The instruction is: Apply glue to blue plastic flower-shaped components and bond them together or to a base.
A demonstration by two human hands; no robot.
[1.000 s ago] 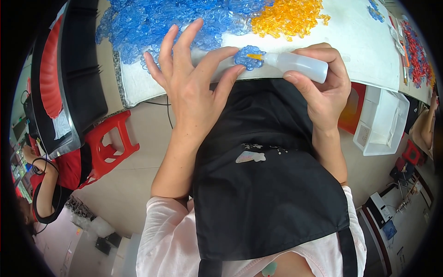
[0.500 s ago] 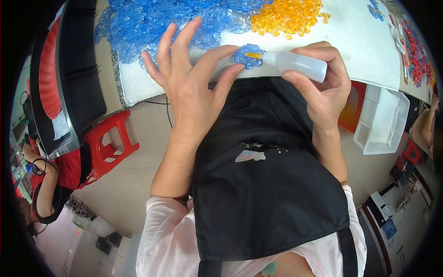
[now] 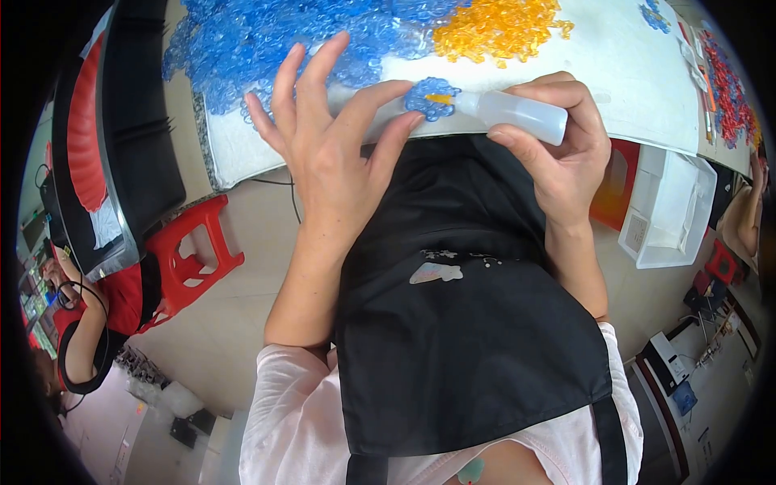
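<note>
My left hand (image 3: 327,149) pinches a blue translucent flower-shaped piece (image 3: 428,108) by its left edge, between thumb and index finger. The other three fingers fan out above. In my right hand (image 3: 570,149) lies a small whitish squeeze bottle (image 3: 525,115), tipped nearly level with its narrow end pointing left. That end reaches the flower piece's right side. An orange-yellow sliver (image 3: 439,99) shows at the flower's middle, in line with the nozzle; whether it is part of the tip or a separate piece, I cannot tell. Both hands are at the near edge of the white-covered table (image 3: 614,89).
Beyond my hands lie a large heap of blue translucent pieces (image 3: 267,48) and an orange heap (image 3: 501,32). Red pieces (image 3: 723,89) lie far right. A black rack (image 3: 141,121), a red stool (image 3: 198,250) and a white bin (image 3: 667,210) stand around. A co-worker's arm (image 3: 85,323) shows at left.
My hands, the flower piece and the bottle keep the same hold and contact. The whole view has shifted very slightly. At the left, the co-worker's hand has moved a little.
</note>
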